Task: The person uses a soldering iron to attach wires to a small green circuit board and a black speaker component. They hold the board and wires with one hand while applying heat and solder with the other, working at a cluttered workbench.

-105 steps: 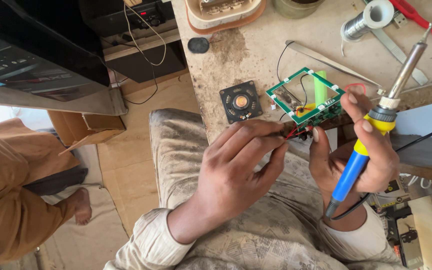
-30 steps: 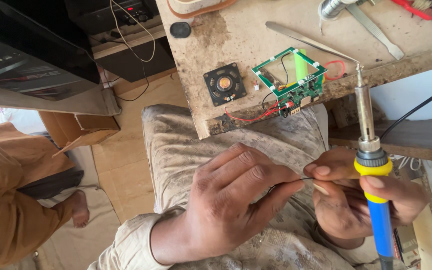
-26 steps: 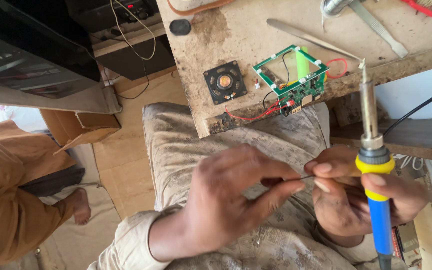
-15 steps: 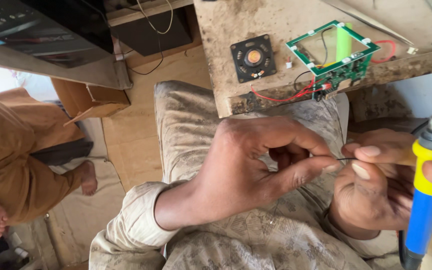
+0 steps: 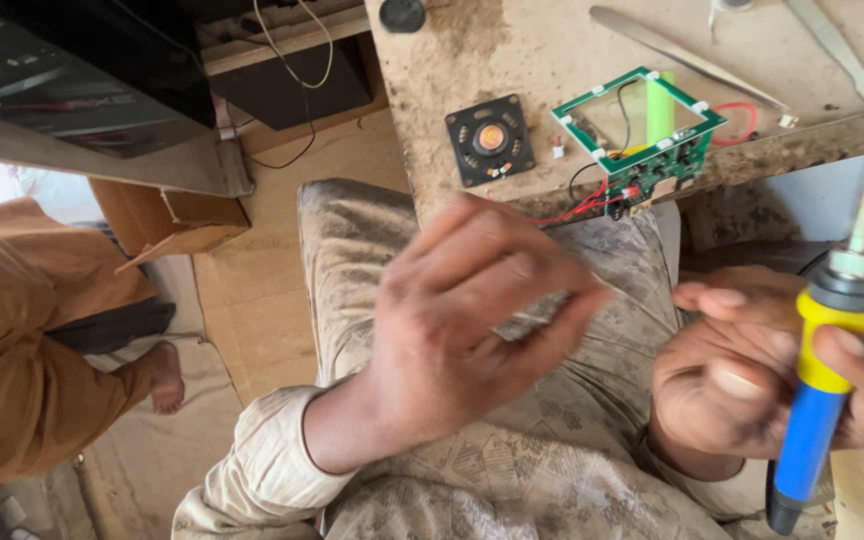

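Observation:
My left hand [image 5: 472,320] hovers over my lap, blurred, its fingertips pinched on a thin wire [image 5: 642,305] that runs across to my right hand [image 5: 742,385]. That hand pinches the wire's other end while gripping a blue and yellow soldering iron [image 5: 827,360], tip pointing up. A green circuit board [image 5: 642,125] with red and black leads lies at the workbench edge [image 5: 512,210], beside a small black square speaker [image 5: 490,138].
Metal tweezers [image 5: 687,62] lie on the bench behind the board. A dark cabinet [image 5: 72,70] and a cardboard box [image 5: 177,220] stand at left. Another person in brown clothes [image 5: 22,350] sits on the floor at far left.
Both hands left the circuit board and dropped to my lap. They now pull a thin wire between them, and the left hand has shifted left, blurred with motion.

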The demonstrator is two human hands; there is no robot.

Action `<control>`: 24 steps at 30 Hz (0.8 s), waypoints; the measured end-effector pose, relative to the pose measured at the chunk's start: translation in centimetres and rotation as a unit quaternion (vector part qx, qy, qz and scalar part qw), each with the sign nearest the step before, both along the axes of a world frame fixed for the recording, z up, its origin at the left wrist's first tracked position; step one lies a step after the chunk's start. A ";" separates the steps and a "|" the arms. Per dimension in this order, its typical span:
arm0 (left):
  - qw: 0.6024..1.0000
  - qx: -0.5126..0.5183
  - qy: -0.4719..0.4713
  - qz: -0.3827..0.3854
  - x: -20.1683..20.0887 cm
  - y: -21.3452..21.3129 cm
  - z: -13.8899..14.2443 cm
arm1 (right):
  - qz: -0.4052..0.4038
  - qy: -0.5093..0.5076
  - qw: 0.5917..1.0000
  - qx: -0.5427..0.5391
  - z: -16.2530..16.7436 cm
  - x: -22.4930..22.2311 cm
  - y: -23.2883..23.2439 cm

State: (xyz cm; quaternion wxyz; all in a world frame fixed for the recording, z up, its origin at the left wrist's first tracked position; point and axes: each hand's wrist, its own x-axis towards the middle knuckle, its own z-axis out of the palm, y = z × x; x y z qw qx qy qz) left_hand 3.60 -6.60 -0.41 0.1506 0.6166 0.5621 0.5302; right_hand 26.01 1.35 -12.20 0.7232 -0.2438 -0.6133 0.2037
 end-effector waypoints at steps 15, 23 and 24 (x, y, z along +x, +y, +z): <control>0.997 0.002 -0.007 0.077 1.3 3.0 -3.1 | -0.042 0.008 0.996 0.081 -0.5 0.4 2.2; 0.999 -0.003 0.005 0.053 1.2 2.8 -2.9 | -0.042 0.013 0.996 0.082 -0.8 0.5 2.7; 0.999 -0.003 0.005 0.054 1.2 2.8 -2.9 | -0.041 0.020 0.996 0.079 -0.9 0.5 2.8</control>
